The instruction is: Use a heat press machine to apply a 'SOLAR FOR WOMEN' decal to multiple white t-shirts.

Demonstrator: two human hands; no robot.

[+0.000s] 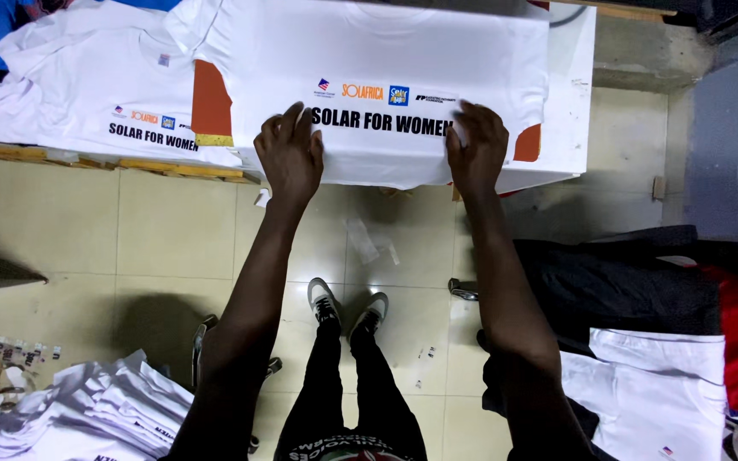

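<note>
Left hand (290, 154) and right hand (477, 147) press flat, fingers spread, on the white T-shirt (386, 60); its 6 o'clock hem overhangs the surface (572, 128), so uneven pressure could skew it.

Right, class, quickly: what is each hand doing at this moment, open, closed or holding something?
Left hand: open, fingers spread flat on the white T-shirt, gripping nothing.
Right hand: open, pressed palm-down on the same shirt, gripping nothing.
</note>
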